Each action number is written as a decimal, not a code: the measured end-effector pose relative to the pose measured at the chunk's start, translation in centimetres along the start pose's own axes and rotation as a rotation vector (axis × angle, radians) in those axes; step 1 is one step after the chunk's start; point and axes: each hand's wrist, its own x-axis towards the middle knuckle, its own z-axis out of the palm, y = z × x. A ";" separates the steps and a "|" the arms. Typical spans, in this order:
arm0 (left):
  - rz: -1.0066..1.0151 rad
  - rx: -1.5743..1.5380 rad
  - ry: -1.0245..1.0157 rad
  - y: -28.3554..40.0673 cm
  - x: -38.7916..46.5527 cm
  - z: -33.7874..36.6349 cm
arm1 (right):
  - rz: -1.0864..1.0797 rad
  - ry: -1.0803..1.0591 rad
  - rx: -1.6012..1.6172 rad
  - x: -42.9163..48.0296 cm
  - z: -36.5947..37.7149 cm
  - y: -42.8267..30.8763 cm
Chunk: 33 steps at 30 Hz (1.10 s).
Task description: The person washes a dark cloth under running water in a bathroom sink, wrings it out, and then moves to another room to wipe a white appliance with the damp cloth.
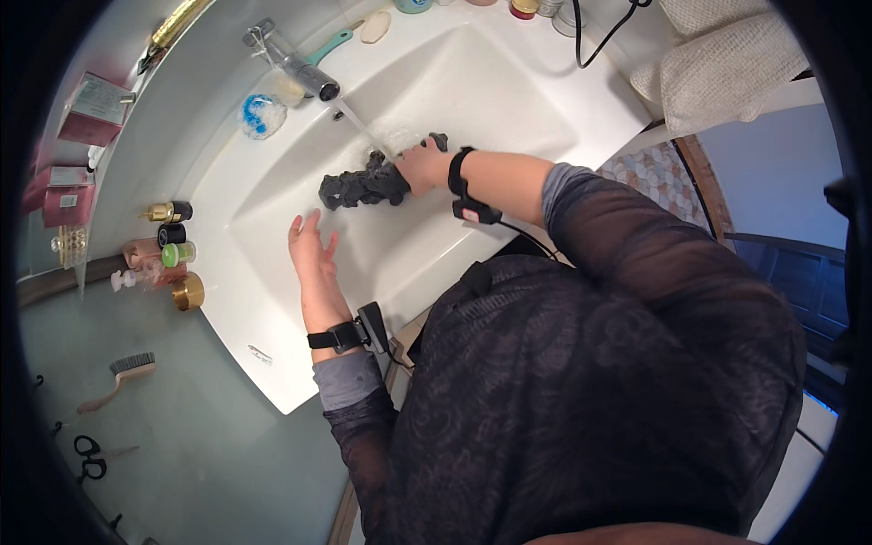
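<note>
Wet, crumpled dark grey cloth (361, 188) lies in the white washbasin (267, 334). My right hand (424, 167) grips its right end, and a small piece of dark fabric shows beyond my fingers. The chrome faucet (298, 66) is running, and its water stream (361, 124) falls onto the cloth beside my right hand. My left hand (313, 246) hovers over the basin's left side, fingers apart and holding nothing. It is just short of the cloth's left end.
Around the faucet sit a blue-and-white scrubber (262, 116), a teal-handled brush (331, 46) and a bar of soap (375, 28). Bottles and jars (178, 254) line the left rim. Towels (729, 75) hang at the right; a black cable (599, 51) dangles near the back rim.
</note>
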 end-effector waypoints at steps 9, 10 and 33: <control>0.114 0.629 -0.533 -0.6 -2.9 2.7 | -0.313 -0.140 0.451 1.9 -0.9 2.2; 0.126 0.637 -0.553 -0.4 -3.0 3.3 | -0.225 -0.178 0.263 1.5 -0.4 2.6; 0.508 0.616 -0.670 6.7 -3.9 2.5 | -0.305 0.544 0.660 -10.8 -16.8 2.8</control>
